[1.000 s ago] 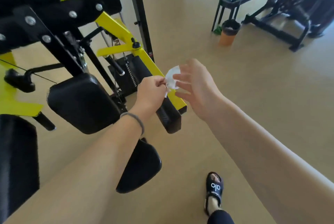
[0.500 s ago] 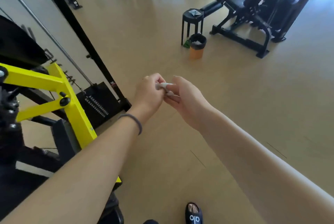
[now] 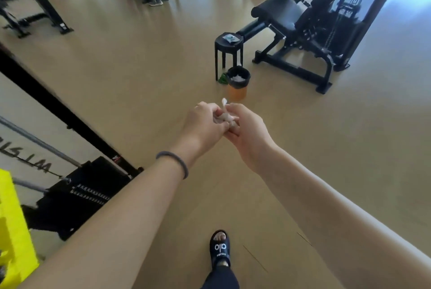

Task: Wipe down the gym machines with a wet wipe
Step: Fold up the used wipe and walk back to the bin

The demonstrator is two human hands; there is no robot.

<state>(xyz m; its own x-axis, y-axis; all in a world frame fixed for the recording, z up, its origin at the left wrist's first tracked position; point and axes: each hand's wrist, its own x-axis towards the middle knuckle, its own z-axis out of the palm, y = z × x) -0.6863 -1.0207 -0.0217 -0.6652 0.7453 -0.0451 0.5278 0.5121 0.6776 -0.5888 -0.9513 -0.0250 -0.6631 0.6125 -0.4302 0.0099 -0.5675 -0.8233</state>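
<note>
Head view: left hand (image 3: 202, 123) and right hand (image 3: 245, 130) meet mid-frame over the floor (image 3: 140, 79), fingers of both curled round a crumpled wipe (image 3: 224, 111), one white corner sticking up between them. Bin (image 3: 238, 83) stands on the floor beyond the hands, just beside a black stool (image 3: 229, 48). Black machine (image 3: 303, 32) behind the stool, yellow machine (image 3: 14, 230) at the lower left edge.

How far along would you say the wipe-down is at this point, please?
Done: cannot tell; no machine shows wiping marks. In hand: left hand and right hand bunch the wet wipe, facing the bin. Left: likely binning it, then the black bench machine.
</note>
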